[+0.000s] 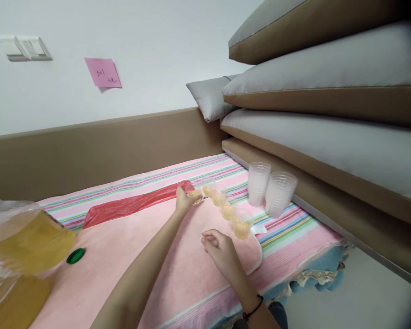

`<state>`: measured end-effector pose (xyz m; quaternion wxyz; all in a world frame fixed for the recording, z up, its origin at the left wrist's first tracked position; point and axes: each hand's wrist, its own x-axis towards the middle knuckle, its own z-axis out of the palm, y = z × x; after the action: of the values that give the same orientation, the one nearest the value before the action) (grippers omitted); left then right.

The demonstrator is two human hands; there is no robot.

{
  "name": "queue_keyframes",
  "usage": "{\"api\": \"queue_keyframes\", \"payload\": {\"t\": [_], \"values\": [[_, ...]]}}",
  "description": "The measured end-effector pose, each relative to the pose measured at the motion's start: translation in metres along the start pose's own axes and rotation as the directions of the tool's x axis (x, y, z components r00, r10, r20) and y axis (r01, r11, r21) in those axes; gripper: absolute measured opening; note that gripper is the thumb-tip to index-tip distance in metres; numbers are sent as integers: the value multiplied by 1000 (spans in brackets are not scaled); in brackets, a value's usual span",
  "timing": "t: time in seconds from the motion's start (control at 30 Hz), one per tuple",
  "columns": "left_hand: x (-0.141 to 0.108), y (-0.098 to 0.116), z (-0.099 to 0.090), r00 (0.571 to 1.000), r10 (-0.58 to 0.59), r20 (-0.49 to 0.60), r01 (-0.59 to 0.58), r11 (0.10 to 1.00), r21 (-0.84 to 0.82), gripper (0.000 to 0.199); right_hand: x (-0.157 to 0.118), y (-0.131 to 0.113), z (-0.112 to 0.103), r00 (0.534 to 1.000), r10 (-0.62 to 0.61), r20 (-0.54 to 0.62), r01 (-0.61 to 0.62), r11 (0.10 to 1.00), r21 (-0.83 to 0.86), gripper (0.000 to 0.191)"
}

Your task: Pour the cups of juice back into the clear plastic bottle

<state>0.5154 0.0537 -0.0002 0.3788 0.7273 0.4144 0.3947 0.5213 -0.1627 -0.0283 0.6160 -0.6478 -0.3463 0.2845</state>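
My left hand point(184, 201) reaches to the far edge of a pink mat point(123, 246), its fingers closed around the side of a small clear plastic cup point(193, 195) with yellow liquid in it. That cup stands at the far end of a curved row of similar cups, among them one cup point(218, 197) in the middle and a nearest cup point(242, 226) at the right. My right hand point(219, 250) hovers over the mat left of the nearest cup, fingers loosely bent and apart, holding nothing.
Two stacks of clear cups point(258, 185) stand right of the row. At left lies a big clear container of yellow liquid point(27, 237), with a green cap point(76, 256) nearby. Red plastic point(130, 203) runs behind the mat. Cushions point(322, 132) are piled at right.
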Motion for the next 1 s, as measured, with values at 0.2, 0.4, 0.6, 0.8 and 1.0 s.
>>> {"api": "queue_keyframes", "payload": {"t": [0.2, 0.4, 0.6, 0.8, 1.0], "values": [[-28, 94, 6, 899, 420, 126, -422, 906, -14, 37, -4, -12, -7, 987, -126, -101, 124, 992, -26, 22], [-64, 166, 50, 634, 686, 357, -670, 718, -189, 10, -9, -33, -53, 676, -343, -653, 336, 931, -142, 23], [-90, 175, 95, 689, 577, 438, -536, 813, -229, 18, 16, -42, -133, 330, -349, -877, 275, 924, -265, 36], [-105, 180, 116, 675, 575, 462, -575, 802, -158, 21, 40, -36, -164, 448, -406, -796, 238, 913, -332, 43], [-108, 180, 120, 679, 584, 444, -612, 785, -96, 12, 41, -35, -153, 492, -409, -769, 211, 913, -350, 41]]}}
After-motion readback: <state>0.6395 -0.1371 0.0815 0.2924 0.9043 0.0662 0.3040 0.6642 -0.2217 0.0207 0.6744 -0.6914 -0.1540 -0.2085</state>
